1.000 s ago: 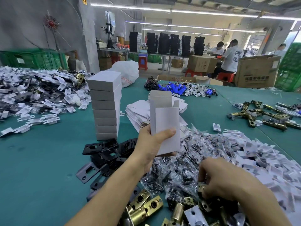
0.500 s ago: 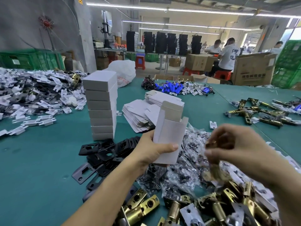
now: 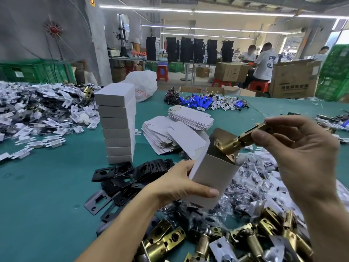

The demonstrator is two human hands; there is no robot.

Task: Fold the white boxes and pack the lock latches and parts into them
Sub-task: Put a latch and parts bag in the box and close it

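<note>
Head view is showing the packing step under way. The left hand (image 3: 177, 184) is gripping a folded white box (image 3: 211, 178), thumb across its front face, and is holding it tilted with its open mouth up and toward the right. The right hand (image 3: 302, 154) is pinching the tail of a brass lock latch (image 3: 236, 142) between thumb and fingers. The latch's faceplate end is sitting right at the box mouth and seems to be just entering; the box wall is hiding how deep it is.

The next move is probably sliding the latch in lengthwise, with the faceplate squared to the opening so it is not catching on the raised flap, and then letting go. Parts are likely following: the bagged parts (image 3: 251, 178) are lying just behind the box and the black plates (image 3: 132, 174) to its left. On the green table (image 3: 47, 186) beyond, a stack of closed boxes (image 3: 117, 125) is standing beside flat box blanks (image 3: 170, 137), so closing and stacking this box is probably coming last.
</note>
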